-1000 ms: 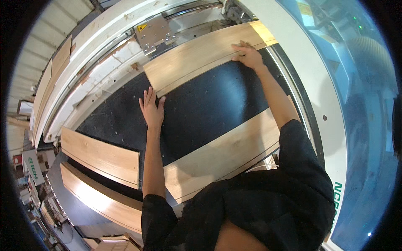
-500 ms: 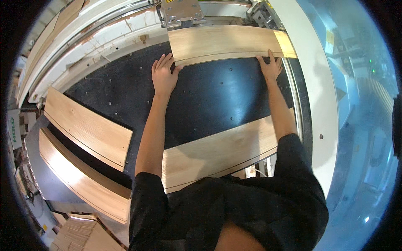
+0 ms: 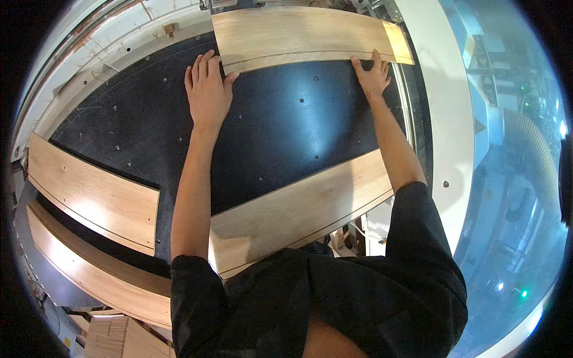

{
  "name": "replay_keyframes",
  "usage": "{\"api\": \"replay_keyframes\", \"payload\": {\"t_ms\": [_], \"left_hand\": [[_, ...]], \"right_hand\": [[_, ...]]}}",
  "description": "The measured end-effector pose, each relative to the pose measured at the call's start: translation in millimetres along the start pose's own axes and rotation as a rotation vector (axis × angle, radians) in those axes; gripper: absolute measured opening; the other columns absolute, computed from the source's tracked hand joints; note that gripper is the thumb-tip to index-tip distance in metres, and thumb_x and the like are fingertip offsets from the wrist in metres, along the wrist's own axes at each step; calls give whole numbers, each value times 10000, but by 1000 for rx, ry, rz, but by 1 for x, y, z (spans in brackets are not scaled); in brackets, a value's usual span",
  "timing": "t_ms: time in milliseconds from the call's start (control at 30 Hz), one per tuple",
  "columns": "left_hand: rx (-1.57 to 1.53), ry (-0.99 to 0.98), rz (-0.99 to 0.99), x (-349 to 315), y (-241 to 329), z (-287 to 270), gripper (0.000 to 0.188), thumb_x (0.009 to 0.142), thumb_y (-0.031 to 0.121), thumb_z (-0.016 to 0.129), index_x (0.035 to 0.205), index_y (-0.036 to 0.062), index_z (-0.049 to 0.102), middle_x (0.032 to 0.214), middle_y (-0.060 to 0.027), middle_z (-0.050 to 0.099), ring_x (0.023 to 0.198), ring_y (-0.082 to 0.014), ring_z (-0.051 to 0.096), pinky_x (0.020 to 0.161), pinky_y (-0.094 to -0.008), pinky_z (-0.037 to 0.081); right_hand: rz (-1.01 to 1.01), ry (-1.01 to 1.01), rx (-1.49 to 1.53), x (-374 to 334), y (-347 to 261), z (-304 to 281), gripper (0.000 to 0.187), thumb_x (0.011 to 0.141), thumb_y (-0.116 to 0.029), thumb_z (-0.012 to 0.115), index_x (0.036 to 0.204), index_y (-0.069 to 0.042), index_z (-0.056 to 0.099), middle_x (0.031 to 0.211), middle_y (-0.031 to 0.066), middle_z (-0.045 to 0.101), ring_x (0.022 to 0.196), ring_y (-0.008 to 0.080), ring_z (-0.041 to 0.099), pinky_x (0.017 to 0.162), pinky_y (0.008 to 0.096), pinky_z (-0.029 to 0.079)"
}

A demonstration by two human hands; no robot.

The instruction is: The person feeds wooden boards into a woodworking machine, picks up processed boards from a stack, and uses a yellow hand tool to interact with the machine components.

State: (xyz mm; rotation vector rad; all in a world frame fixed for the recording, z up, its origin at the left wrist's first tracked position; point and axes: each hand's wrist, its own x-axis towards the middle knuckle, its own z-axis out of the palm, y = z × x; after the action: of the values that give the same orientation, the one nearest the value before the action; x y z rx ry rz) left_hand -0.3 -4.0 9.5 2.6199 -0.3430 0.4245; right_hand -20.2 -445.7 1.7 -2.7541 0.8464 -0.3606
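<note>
A light wooden board (image 3: 304,36) with a dark groove along its near edge lies across the far part of the black machine table (image 3: 280,128). My left hand (image 3: 209,92) rests at its near left corner, fingers stretched out beside the left end and thumb by the near edge. Further right, my right hand (image 3: 373,77) has its fingers spread, with thumb and forefinger at the same near edge. Neither hand is wrapped around the board. A second grooved board (image 3: 298,209) lies close to my body, partly covered by my right arm and dark shirt.
Two more boards, one flat (image 3: 95,194) and one stacked-looking (image 3: 89,262), lie at the left. A white machine frame (image 3: 444,131) runs down the right, beside a metal rail (image 3: 407,107). More wooden pieces (image 3: 122,337) sit at the lower left.
The whole view has shifted, so the table and boards appear further left and the far board higher. Both hands stay at the far board's near edge, fingers still stretched.
</note>
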Motion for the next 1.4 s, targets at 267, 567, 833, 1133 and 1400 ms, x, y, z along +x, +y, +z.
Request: {"api": "replay_keyframes", "payload": {"t_ms": [267, 567, 833, 1133, 1400], "left_hand": [[-8, 9, -18, -3, 1, 4, 503, 997, 381, 659, 1381, 81, 535, 1532, -139, 484, 1471, -310, 407, 1233, -540, 279], [-39, 22, -54, -3, 2, -5, 549, 983, 384, 675, 1413, 86, 511, 1517, -146, 490, 1470, -315, 401, 1234, -526, 277], [-45, 30, -54, -5, 3, -7, 582, 957, 398, 703, 1409, 88, 507, 1497, -141, 494, 1453, -317, 412, 1221, -534, 290], [-21, 16, -39, 5, 5, -6, 571, 975, 389, 682, 1421, 93, 483, 1506, -156, 483, 1462, -332, 396, 1215, -559, 272], [-65, 38, -8, -3, 9, -11, 589, 891, 267, 764, 1382, 88, 494, 1485, -184, 498, 1441, -373, 410, 1205, -581, 280]], "right_hand": [[-27, 27, 15, 0, -1, 1, 1170, 728, -901, 628, 1613, -197, 326, 1647, 331, 231, 1558, 465, 171, 1227, 658, 101], [-28, 25, 21, -1, -1, 2, 1167, 732, -928, 586, 1610, -203, 330, 1651, 324, 226, 1557, 464, 172, 1234, 644, 87], [-46, 43, 19, -4, 3, 3, 1144, 748, -903, 608, 1607, -194, 344, 1647, 322, 243, 1551, 473, 181, 1228, 656, 90], [-37, 48, 8, 4, 0, 3, 1104, 767, -887, 608, 1607, -222, 342, 1656, 303, 237, 1557, 451, 181, 1224, 664, 115], [-84, 119, -1, -10, 3, -4, 1046, 801, -820, 640, 1596, -195, 373, 1612, 291, 325, 1533, 429, 235, 1207, 665, 137]]}}
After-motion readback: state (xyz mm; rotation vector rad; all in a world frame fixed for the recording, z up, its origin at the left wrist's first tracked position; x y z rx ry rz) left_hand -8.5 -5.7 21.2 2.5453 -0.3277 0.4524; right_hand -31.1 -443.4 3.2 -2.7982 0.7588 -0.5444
